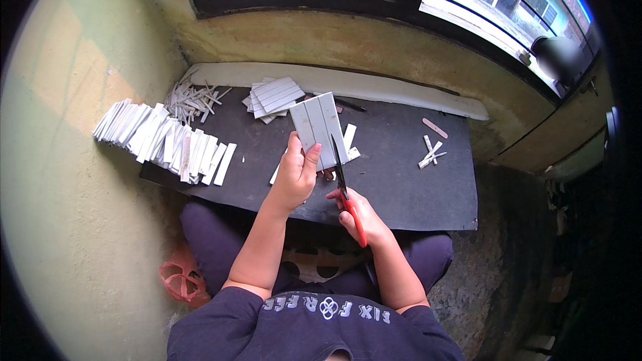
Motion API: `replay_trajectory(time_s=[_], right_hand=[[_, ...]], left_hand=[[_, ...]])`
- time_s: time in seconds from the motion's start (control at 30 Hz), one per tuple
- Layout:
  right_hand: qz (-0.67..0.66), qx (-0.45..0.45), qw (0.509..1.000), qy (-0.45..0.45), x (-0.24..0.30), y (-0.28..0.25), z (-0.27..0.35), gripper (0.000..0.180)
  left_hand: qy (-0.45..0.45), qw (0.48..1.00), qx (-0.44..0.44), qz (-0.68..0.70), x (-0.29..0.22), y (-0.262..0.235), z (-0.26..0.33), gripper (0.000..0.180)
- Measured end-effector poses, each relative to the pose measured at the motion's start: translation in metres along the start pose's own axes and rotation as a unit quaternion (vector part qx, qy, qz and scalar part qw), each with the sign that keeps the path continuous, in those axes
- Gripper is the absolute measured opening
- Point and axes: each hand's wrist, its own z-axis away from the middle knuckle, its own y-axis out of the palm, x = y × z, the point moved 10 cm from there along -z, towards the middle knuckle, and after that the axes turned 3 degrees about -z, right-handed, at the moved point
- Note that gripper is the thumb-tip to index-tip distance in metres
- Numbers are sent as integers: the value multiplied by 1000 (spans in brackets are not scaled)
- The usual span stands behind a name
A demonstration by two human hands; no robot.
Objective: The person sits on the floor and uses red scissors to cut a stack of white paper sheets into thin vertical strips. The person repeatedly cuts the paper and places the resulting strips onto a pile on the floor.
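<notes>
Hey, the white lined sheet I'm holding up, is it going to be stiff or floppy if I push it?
The sheet seems fairly stiff: it looks flat though the left grip holds only its lower part. It's probably light, being thin. It might give along the lines down its face.

The scissors [344, 192] have smooth plastic handles [358, 222] and metal blades [340, 168]; the white panel [314, 120] looks smooth, the desk [414, 190] matt, the bag [179, 284] crinkled plastic, the wall [73, 214] rough.
</notes>
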Motion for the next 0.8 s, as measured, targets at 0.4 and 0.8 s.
replay_trajectory(time_s=[0.4, 0.8], right_hand=[[14, -56, 998, 0, -4, -5, -4, 70], [30, -111, 993, -39, 3, -8, -10, 66]], left_hand=[[5, 1000, 4, -6, -2, 0, -2, 20], [2, 1000, 3, -4, -4, -2, -5, 20]])
